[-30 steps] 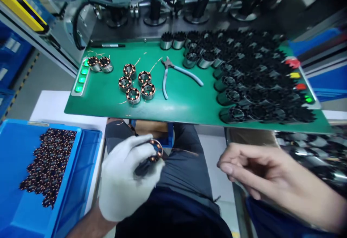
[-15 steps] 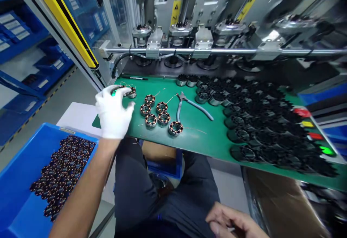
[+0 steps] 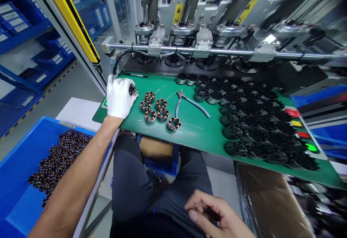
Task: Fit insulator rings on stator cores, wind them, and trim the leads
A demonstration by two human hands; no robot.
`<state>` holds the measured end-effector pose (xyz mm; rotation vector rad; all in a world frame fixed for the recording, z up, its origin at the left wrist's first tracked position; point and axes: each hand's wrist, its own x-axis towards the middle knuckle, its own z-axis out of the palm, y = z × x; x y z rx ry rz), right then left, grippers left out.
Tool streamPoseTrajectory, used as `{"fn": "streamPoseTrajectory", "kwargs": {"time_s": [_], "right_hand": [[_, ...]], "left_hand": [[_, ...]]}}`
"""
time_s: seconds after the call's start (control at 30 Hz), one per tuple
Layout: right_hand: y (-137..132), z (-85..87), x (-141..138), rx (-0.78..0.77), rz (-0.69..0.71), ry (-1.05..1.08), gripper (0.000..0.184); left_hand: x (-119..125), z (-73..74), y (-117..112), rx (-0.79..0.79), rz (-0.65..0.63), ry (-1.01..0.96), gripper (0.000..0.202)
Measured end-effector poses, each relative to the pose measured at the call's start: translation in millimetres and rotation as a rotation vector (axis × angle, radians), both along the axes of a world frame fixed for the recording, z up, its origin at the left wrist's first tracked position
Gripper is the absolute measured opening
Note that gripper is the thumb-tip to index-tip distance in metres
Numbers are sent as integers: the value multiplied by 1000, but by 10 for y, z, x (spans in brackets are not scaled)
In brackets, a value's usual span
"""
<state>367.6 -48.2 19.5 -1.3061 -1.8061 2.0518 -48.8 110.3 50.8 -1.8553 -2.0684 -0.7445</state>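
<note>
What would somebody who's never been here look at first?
Probably the bright green table across the middle, with lots of black parts crowded together on its right side. Next, maybe the white-gloved left hand at the table's left end, holding a small part. Then the six copper-coloured rings left of the pliers' open handles might catch their eye.
</note>
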Motion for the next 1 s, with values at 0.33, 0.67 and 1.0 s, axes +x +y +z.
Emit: {"fn": "streamPoseTrajectory", "kwargs": {"time_s": [0.33, 0.67, 1.0], "right_hand": [[271, 344, -25, 166, -229, 59, 42], [433, 647, -697, -170, -170, 584, 49], [381, 522, -560, -376, -370, 681, 30]], "left_hand": [[337, 383, -1063, 164, -33, -54, 46], [1247, 802, -1720, -201, -681, -237, 26], [1144, 464, -1843, -142, -598, -370, 24]]}}
